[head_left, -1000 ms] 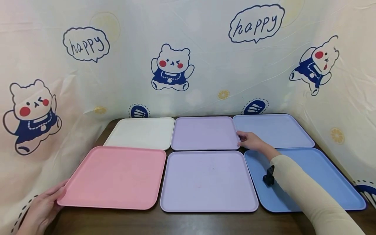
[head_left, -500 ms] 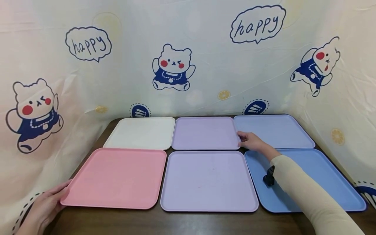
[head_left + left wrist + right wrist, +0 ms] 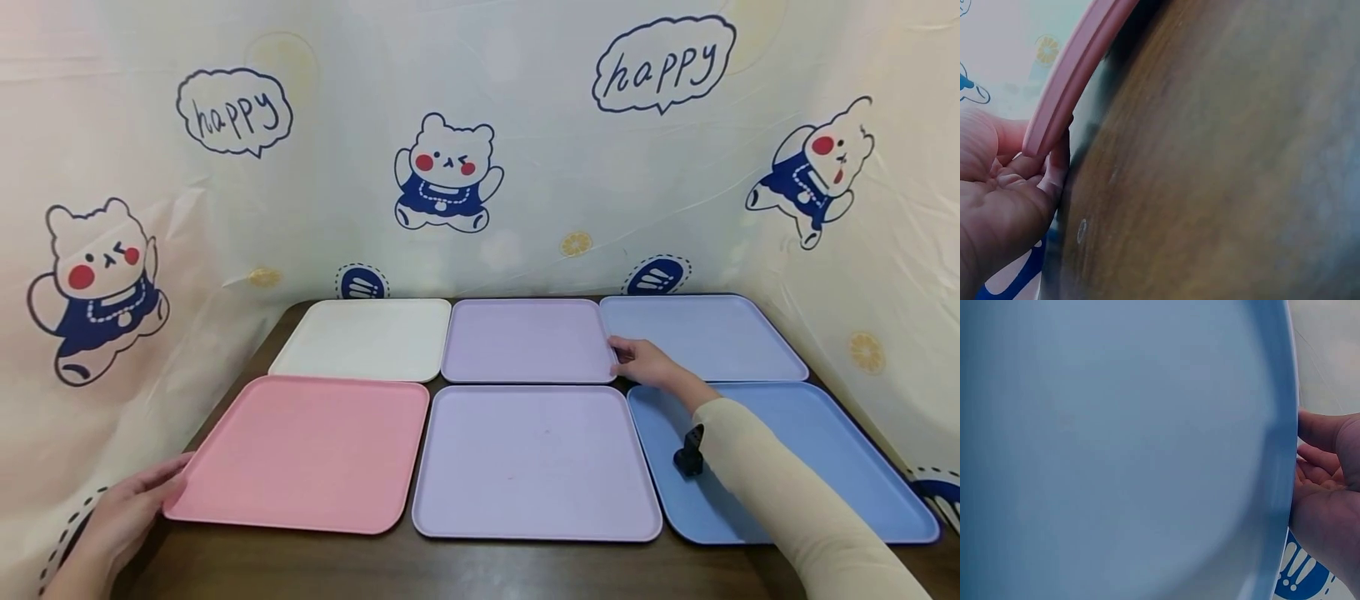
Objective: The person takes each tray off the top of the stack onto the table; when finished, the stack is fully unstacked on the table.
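Observation:
Held at its near-left corner, a pink tray (image 3: 303, 454) is in the grip of my left hand (image 3: 123, 508). In the left wrist view the thumb lies on one side of the pink tray's rim (image 3: 1063, 100) and curled fingers on the other. My right hand (image 3: 643, 363) reaches to the right rim of the back purple tray (image 3: 528, 340), thumb and fingers at that edge. In the right wrist view the blue tray (image 3: 1147, 444) hides part of the right hand (image 3: 1332, 469), whose fingers look curled.
A white tray (image 3: 367, 340) and a pale blue tray (image 3: 697, 337) lie in the back row. The front row has a lilac tray (image 3: 536, 467) and a blue tray (image 3: 795, 467), under my right forearm. Dark wooden table (image 3: 450, 571); printed cloth (image 3: 525, 100) surrounds it.
My left hand has shifted slightly right, and the pink tray's near-left corner has moved right with it. The right hand stays at the back purple tray's edge. The whole view drifts slightly.

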The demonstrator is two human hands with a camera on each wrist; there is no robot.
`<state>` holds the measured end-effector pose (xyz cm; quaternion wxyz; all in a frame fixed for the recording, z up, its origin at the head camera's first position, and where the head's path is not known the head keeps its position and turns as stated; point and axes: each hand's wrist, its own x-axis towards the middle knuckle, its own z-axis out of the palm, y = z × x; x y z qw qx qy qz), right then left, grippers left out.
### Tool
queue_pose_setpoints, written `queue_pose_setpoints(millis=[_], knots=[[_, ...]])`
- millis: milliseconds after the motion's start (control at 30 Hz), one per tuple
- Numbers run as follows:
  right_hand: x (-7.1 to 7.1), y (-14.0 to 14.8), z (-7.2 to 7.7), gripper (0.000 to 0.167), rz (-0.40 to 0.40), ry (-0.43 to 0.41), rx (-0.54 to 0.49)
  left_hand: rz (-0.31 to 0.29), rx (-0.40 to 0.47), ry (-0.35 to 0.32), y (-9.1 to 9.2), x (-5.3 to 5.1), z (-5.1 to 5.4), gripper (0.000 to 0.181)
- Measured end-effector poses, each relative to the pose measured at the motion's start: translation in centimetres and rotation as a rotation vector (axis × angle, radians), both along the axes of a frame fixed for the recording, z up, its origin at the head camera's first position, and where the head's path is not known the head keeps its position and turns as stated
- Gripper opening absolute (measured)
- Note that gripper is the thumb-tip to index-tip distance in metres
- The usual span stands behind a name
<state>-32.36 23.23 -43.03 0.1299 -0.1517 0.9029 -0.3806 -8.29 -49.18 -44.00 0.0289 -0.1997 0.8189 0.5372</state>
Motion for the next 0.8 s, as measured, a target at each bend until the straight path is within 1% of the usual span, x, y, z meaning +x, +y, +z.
queue_pose_setpoints(millis=[67,167,233,300,467,533,600,733,800], knots=[[0.05,0.01,0.02,0.064,-0.001,-0.002,0.000,0.004,-0.055,-0.022,-0.01,-0.19,0.04,0.058],[0.09,0.01,0.01,0.064,-0.002,-0.005,-0.004,0.008,-0.102,-0.047,-0.01,-0.30,0.17,0.062],[0.09,0.02,-0.04,0.064,-0.003,-0.005,-0.007,0.001,-0.097,-0.043,0.01,-0.23,0.21,0.062],[0.06,0.04,-0.08,0.063,-0.003,-0.004,-0.010,-0.015,-0.072,-0.037,0.04,-0.11,0.28,0.059],[0.05,0.07,-0.12,0.064,-0.007,-0.007,-0.015,-0.066,-0.007,0.036,0.28,0.17,0.27,0.039],[0.04,0.09,-0.12,0.064,-0.007,-0.006,-0.015,-0.081,-0.009,0.059,0.43,0.20,0.30,0.037],[-0.02,0.12,-0.14,0.064,-0.009,-0.004,-0.015,-0.085,-0.026,0.051,0.52,0.18,0.40,0.039],[-0.02,0.16,-0.05,0.063,-0.011,0.002,-0.017,-0.090,-0.073,0.013,0.65,0.05,0.51,0.050],[0.01,0.16,0.00,0.063,-0.012,0.000,-0.018,-0.093,-0.077,0.009,0.66,0.02,0.49,0.053]])
